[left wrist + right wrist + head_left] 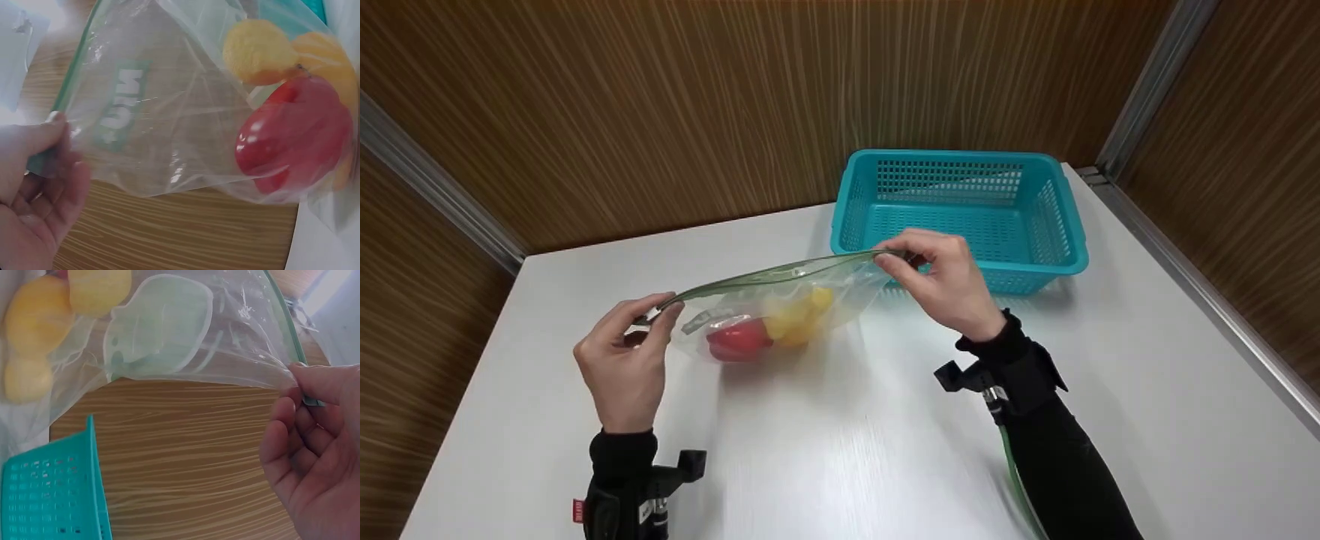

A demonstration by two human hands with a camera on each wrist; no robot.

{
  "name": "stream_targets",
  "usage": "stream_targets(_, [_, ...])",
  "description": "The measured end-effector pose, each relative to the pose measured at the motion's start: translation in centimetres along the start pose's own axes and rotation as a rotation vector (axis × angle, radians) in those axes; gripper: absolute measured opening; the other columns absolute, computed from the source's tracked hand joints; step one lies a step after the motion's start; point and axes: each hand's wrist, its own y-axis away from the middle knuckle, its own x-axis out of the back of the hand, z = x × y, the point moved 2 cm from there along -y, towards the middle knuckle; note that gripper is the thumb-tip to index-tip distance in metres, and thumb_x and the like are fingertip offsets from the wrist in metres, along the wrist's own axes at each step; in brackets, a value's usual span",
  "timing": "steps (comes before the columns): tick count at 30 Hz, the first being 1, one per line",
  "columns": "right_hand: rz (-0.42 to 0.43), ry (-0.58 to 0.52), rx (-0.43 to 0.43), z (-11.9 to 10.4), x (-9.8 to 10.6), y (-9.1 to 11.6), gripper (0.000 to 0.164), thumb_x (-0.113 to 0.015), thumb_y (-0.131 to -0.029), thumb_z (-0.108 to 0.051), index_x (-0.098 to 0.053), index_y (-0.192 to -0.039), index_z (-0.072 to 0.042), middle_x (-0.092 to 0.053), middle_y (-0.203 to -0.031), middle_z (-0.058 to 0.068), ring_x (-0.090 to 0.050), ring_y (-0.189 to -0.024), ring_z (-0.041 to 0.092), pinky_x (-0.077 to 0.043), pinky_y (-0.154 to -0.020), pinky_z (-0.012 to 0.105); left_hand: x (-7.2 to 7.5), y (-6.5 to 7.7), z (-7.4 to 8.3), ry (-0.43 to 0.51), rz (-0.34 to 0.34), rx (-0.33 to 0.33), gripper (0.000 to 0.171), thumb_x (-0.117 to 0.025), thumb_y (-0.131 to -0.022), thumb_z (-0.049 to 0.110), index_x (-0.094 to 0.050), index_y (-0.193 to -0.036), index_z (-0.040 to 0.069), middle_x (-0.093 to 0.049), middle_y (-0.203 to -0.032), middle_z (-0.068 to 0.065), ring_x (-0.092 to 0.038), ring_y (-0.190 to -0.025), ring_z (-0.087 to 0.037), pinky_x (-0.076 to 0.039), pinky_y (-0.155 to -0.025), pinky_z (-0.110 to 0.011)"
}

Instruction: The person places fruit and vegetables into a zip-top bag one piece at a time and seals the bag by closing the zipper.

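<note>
A clear zip bag (851, 292) with a green top edge stretches between my two hands. At one top corner my left hand (626, 356) pinches the edge between thumb and fingers; at the opposite corner my right hand (945, 281) does the same. Low in the bag lies what looks like a red bell pepper (295, 135). Beside it are a rounded yellow piece (260, 52) and a larger orange-yellow one (39, 315), fruits or vegetables whose kinds the plastic blurs. Whether the zip is closed I cannot tell.
Behind my right hand, a turquoise perforated basket (960, 225) stands at the back of the white table (825, 457). Brown wood-grain panels (675, 112) rise behind the table and on both sides. A green cable (1015, 472) runs along my right forearm.
</note>
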Motion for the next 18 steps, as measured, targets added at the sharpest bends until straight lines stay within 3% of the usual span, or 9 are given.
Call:
stream_targets(3, [0.009, -0.059, -0.078, -1.9, 0.9, 0.1, 0.016, -0.061, -0.092, -0.015, -0.073, -0.098, -0.006, -0.07, -0.087, 0.01, -0.056, -0.073, 0.01, -0.046, -0.069, 0.021, 0.2, 0.1, 1.0, 0.221, 0.07, 0.014, 0.017, -0.074, -0.074, -0.007, -0.071, -0.09, -0.01, -0.07, -0.074, 0.01, -0.062, -0.059, -0.003, -0.049, -0.055, -0.012])
stream_targets(5, [0.019, -0.112, -0.1, -2.5, 1.3, 0.2, 0.015, -0.06, -0.092, -0.01, -0.072, -0.099, -0.002, -0.068, -0.087, 0.014, -0.055, -0.072, 0.011, -0.046, -0.069, 0.023, 0.4, 0.2, 1.4, 0.364, 0.107, 0.011, 0.019, -0.073, -0.072, -0.013, -0.068, -0.089, -0.016, -0.07, -0.07, 0.007, -0.062, -0.054, -0.008, -0.049, -0.051, -0.014])
stream_targets(8, [0.046, -0.174, -0.113, -2.4, 1.8, 0.2, 0.015, -0.06, -0.091, -0.008, -0.071, -0.099, -0.001, -0.066, -0.084, 0.018, -0.054, -0.069, 0.009, -0.046, -0.067, 0.023, 0.4, 0.2, 1.1, 0.484, 0.113, 0.008, 0.021, -0.073, -0.073, -0.011, -0.068, -0.092, -0.017, -0.071, -0.069, 0.0, -0.06, -0.055, -0.01, -0.048, -0.049, -0.016])
stream_targets(13, [0.085, -0.104, -0.155, -0.7, 1.9, 0.2, 0.019, -0.062, -0.092, -0.024, -0.072, -0.1, -0.01, -0.066, -0.083, 0.011, -0.053, -0.072, 0.015, -0.044, -0.068, 0.025, -0.7, 0.3, 1.2, 0.411, 0.038, 0.084, 0.021, -0.069, -0.08, -0.004, -0.068, -0.1, -0.013, -0.07, -0.071, 0.001, -0.058, -0.059, -0.008, -0.046, -0.048, -0.015])
stream_targets(18, [0.134, 0.186, -0.171, 0.5, 1.5, 0.0, 0.021, -0.06, -0.093, -0.029, -0.072, -0.098, -0.013, -0.068, -0.084, 0.006, -0.055, -0.076, 0.017, -0.045, -0.071, 0.026, -2.1, 0.9, 1.8, 0.237, -0.044, 0.131, 0.02, -0.066, -0.085, -0.001, -0.069, -0.104, -0.009, -0.068, -0.073, 0.006, -0.057, -0.062, -0.009, -0.047, -0.048, -0.017])
